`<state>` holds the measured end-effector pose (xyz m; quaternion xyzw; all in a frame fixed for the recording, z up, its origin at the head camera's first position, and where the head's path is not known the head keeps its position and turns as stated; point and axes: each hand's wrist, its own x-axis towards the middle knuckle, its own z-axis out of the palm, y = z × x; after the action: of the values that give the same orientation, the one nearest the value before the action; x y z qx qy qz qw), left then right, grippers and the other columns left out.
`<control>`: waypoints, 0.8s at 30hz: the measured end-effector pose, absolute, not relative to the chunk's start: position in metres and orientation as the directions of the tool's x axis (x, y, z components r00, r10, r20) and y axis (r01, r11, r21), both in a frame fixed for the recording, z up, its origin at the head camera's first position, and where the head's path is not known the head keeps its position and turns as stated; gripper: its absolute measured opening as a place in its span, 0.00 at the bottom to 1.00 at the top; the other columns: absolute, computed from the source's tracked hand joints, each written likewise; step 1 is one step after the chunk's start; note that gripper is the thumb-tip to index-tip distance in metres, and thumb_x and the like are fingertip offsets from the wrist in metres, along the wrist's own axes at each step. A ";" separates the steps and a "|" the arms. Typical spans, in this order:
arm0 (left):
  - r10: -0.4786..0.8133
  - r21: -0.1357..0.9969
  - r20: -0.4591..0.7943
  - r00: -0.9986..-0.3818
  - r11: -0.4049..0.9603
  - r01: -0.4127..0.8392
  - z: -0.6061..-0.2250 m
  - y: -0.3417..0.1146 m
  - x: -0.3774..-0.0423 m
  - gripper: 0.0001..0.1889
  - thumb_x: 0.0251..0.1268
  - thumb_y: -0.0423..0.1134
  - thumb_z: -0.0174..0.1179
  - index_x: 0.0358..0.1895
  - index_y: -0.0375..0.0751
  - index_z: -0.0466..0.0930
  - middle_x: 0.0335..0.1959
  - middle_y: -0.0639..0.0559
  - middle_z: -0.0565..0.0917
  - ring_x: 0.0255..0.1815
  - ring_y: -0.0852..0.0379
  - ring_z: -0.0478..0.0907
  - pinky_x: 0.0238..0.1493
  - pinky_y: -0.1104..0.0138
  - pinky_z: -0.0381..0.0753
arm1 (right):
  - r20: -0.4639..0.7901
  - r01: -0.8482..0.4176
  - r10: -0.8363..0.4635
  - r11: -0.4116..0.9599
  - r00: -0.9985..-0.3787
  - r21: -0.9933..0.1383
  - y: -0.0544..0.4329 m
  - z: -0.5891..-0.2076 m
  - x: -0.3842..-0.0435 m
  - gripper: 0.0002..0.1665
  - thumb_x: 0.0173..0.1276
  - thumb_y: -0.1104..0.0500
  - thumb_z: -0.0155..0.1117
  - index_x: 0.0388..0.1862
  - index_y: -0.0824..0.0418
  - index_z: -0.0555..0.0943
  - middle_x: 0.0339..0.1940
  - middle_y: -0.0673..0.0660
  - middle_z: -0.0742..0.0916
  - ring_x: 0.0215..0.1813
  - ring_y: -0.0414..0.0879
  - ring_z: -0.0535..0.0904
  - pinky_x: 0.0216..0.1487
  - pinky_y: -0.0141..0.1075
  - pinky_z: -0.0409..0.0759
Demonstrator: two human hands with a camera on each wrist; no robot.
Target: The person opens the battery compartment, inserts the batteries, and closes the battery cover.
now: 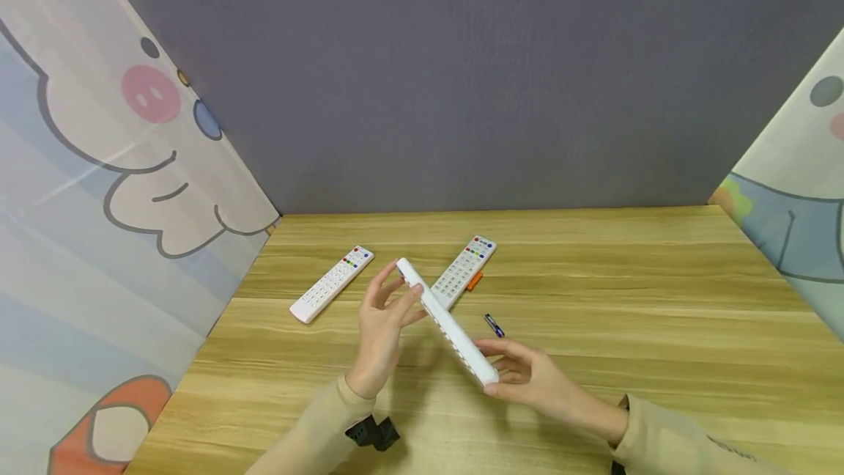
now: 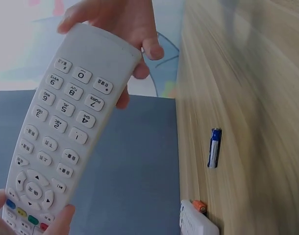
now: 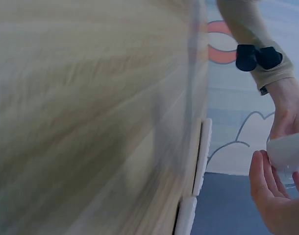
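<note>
A white remote control (image 1: 455,332) is held tilted above the table between both hands. My left hand (image 1: 381,325) grips its far end, near the coloured buttons. The other end is in my right hand (image 1: 527,376), with the thumb on one side and fingers on the other. From the head view the remote shows edge-on. Its number keys and blank white end face the left wrist camera, where the right fingers (image 2: 152,49) wrap that end. In the right wrist view, the white end (image 3: 289,152) sits by the right hand's fingers.
Two more white remotes lie on the wooden table (image 1: 626,284): one remote (image 1: 332,284) at left, another remote (image 1: 467,266) behind the held one. An orange battery (image 1: 475,281) touches or nearly touches the latter. A blue-and-white battery (image 1: 494,325) lies nearer. A grey panel (image 1: 494,94) stands behind.
</note>
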<state>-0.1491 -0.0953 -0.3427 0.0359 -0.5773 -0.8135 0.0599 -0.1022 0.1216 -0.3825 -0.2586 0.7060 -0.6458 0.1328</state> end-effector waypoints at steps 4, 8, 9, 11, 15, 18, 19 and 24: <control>-0.148 0.953 0.058 -0.987 -0.285 0.099 -0.341 -0.098 -0.151 0.30 0.49 0.30 0.63 0.59 0.39 0.65 0.50 0.37 0.69 0.34 0.55 0.79 0.35 0.58 0.82 | 0.271 -0.355 -0.547 0.053 -0.793 -0.933 0.125 -0.385 -0.103 0.24 0.56 0.67 0.62 0.53 0.71 0.70 0.47 0.64 0.78 0.41 0.40 0.77 0.41 0.34 0.80; -0.126 0.961 0.134 -0.983 -0.225 0.160 -0.352 -0.106 -0.162 0.29 0.47 0.35 0.66 0.57 0.41 0.69 0.49 0.38 0.72 0.35 0.55 0.79 0.33 0.60 0.83 | 0.308 -0.418 -0.551 0.083 -0.776 -0.905 0.134 -0.384 -0.105 0.20 0.57 0.67 0.61 0.50 0.66 0.73 0.43 0.58 0.80 0.38 0.43 0.78 0.40 0.34 0.80; -0.122 0.965 0.138 -0.983 -0.208 0.161 -0.351 -0.108 -0.164 0.29 0.47 0.35 0.66 0.57 0.41 0.69 0.49 0.38 0.72 0.35 0.54 0.79 0.33 0.59 0.83 | 0.306 -0.425 -0.549 0.101 -0.778 -0.899 0.137 -0.384 -0.105 0.19 0.58 0.66 0.61 0.49 0.65 0.74 0.43 0.57 0.80 0.37 0.43 0.78 0.40 0.34 0.80; -0.106 0.974 0.138 -0.985 -0.167 0.154 -0.349 -0.112 -0.167 0.28 0.47 0.34 0.66 0.56 0.41 0.70 0.50 0.40 0.73 0.35 0.54 0.78 0.32 0.60 0.83 | 0.296 -0.435 -0.541 0.147 -0.787 -0.888 0.143 -0.383 -0.105 0.17 0.58 0.65 0.60 0.48 0.62 0.75 0.42 0.53 0.81 0.37 0.41 0.78 0.39 0.33 0.80; -0.071 0.992 0.109 -0.992 -0.058 0.113 -0.334 -0.117 -0.168 0.27 0.48 0.30 0.64 0.56 0.39 0.70 0.52 0.39 0.73 0.36 0.53 0.79 0.33 0.62 0.83 | 0.305 -0.476 -0.524 0.229 -0.795 -0.849 0.156 -0.383 -0.107 0.15 0.59 0.66 0.60 0.46 0.60 0.77 0.41 0.54 0.81 0.36 0.37 0.77 0.38 0.33 0.80; -0.036 0.990 0.138 -0.990 0.038 0.137 -0.334 -0.123 -0.175 0.26 0.47 0.30 0.65 0.55 0.39 0.71 0.52 0.39 0.73 0.36 0.49 0.79 0.32 0.63 0.83 | 0.325 -0.507 -0.511 0.270 -0.796 -0.819 0.166 -0.384 -0.109 0.15 0.58 0.68 0.60 0.45 0.59 0.77 0.40 0.52 0.82 0.36 0.37 0.77 0.37 0.33 0.80; -0.025 0.987 0.144 -0.989 0.076 0.142 -0.332 -0.125 -0.176 0.26 0.47 0.29 0.65 0.54 0.38 0.72 0.52 0.39 0.73 0.37 0.47 0.79 0.33 0.63 0.83 | 0.334 -0.517 -0.505 0.281 -0.796 -0.808 0.169 -0.384 -0.110 0.15 0.58 0.68 0.60 0.45 0.59 0.77 0.40 0.51 0.81 0.36 0.37 0.77 0.36 0.32 0.80; 0.046 0.934 0.233 -0.971 0.268 0.236 -0.331 -0.133 -0.187 0.26 0.45 0.29 0.66 0.53 0.36 0.73 0.51 0.39 0.74 0.37 0.43 0.78 0.34 0.66 0.83 | 0.348 -0.533 -0.479 0.332 -0.806 -0.778 0.186 -0.386 -0.115 0.16 0.57 0.70 0.60 0.44 0.58 0.78 0.40 0.51 0.81 0.36 0.36 0.77 0.35 0.31 0.79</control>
<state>-0.1866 -0.1328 -0.3311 -0.0890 -0.7923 -0.5984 0.0797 -0.1147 0.1859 -0.3858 -0.3103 0.8155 -0.4877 -0.0279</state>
